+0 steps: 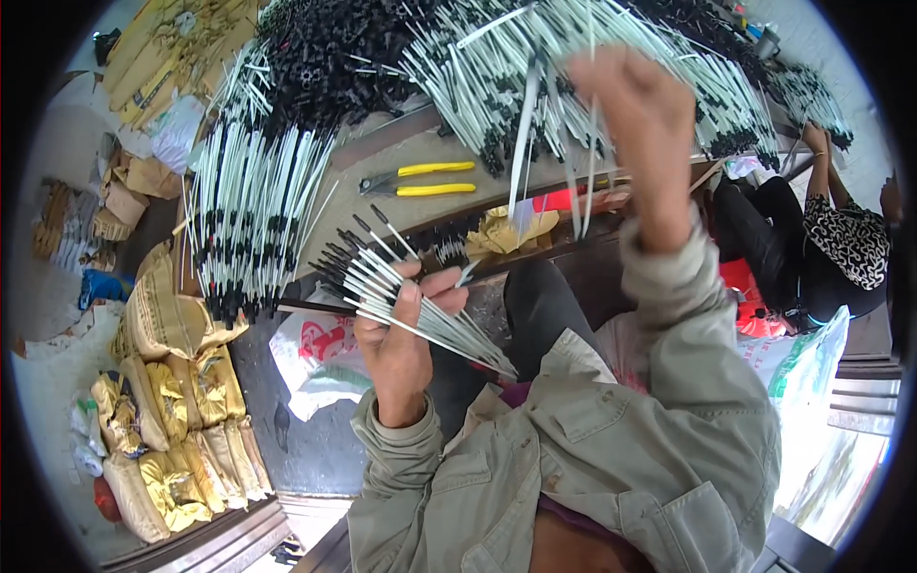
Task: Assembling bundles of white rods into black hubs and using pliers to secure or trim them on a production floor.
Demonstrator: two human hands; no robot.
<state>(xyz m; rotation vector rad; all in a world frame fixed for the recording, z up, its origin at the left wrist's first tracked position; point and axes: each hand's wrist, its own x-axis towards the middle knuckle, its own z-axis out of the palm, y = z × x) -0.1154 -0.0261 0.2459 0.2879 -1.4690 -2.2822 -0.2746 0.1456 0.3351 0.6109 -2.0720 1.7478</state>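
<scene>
My left hand [401,349] is closed round a fanned bundle of thin white rods [387,291] with black ends. Its black ends point away to the upper left, and the white ends slant down toward my lap. Over the far worktop my raised right hand [635,100] is bent into a fist and smeared by motion. Several blurred white rods [525,134] hang at its fingers and appear gripped there. Behind it spreads a big heap of similar white rods [458,72]. Yellow-handled pliers [435,180] lie on the worktop between my hands.
Another stack of rods [253,205] sits at the left of the worktop [382,143]. Beyond it is a pile of black parts [325,57]. Golden packages [177,430] line the floor at left. A co-worker [841,239] sits at far right, one hand at rods.
</scene>
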